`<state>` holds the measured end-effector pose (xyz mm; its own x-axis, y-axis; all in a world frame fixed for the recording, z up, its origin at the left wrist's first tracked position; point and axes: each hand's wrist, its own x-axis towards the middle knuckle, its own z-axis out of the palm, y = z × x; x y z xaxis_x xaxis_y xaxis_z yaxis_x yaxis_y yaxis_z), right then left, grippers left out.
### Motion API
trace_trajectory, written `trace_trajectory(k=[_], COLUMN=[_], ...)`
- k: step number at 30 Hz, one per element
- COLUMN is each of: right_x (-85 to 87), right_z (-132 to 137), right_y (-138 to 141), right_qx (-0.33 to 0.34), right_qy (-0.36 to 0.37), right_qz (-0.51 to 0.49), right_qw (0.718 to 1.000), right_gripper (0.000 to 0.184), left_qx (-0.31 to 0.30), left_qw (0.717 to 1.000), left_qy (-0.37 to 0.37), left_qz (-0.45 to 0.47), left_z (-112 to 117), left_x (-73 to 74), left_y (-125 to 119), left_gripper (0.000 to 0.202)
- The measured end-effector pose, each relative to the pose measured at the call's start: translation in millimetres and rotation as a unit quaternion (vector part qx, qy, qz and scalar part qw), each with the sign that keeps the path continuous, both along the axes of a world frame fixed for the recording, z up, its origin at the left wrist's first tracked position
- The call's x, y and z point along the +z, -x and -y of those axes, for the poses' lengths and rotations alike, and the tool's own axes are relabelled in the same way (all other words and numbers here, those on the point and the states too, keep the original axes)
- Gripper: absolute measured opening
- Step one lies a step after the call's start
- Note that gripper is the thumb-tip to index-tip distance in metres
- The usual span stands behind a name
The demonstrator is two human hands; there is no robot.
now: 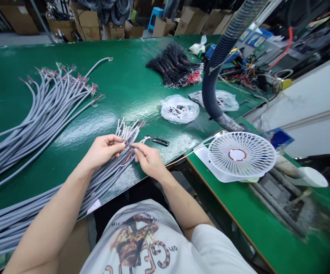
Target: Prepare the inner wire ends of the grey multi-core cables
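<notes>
Over smooth, tubular grey cables cropped at one end, the left hand and right hand pinch thin wires, partly hidden by fingertips.

Holds the bare left forearm diagonally from the lower left of the frame, with the left hand near centre, pinching thumb against fingers. Slants the right forearm in from lower centre-right, pinching likewise with the right hand, just beside the left.

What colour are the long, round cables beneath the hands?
Those long, round cables are grey; the head view shows this best.
</notes>
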<state>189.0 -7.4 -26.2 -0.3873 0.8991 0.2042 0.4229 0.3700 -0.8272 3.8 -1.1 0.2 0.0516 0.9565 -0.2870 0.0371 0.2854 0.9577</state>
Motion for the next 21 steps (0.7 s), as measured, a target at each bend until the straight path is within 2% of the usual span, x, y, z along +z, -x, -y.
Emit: trace_trajectory(k=[4, 10, 15, 21], right_x=[0.4, -0.5, 3.9, 10.7], right_z=[-3, -2, 7, 12], right_y=[3, 8, 7, 6], right_qx=[0.005, 0.006, 0.006, 0.004], right_qy=[0.019, 0.012, -0.026, -0.022], right_qz=[-0.023, -0.054, -0.067, -0.091], right_qw=[1.000, 0.998, 0.997, 0.996], right_gripper=[0.022, 0.019, 0.021, 0.022], left_qx=[-0.004, -0.045, -0.030, -0.056], left_qw=[1.000, 0.995, 0.982, 0.963], left_qy=[-0.013, -0.043, -0.084, -0.126], left_qz=[-0.025, -0.078, -0.168, -0.231], left_z=[1, 2, 1, 3], left_x=[0.2, -1.7, -9.5, -9.8], left_y=[-2, -5, -2, -3], left_gripper=[0.030, 0.025, 0.023, 0.026])
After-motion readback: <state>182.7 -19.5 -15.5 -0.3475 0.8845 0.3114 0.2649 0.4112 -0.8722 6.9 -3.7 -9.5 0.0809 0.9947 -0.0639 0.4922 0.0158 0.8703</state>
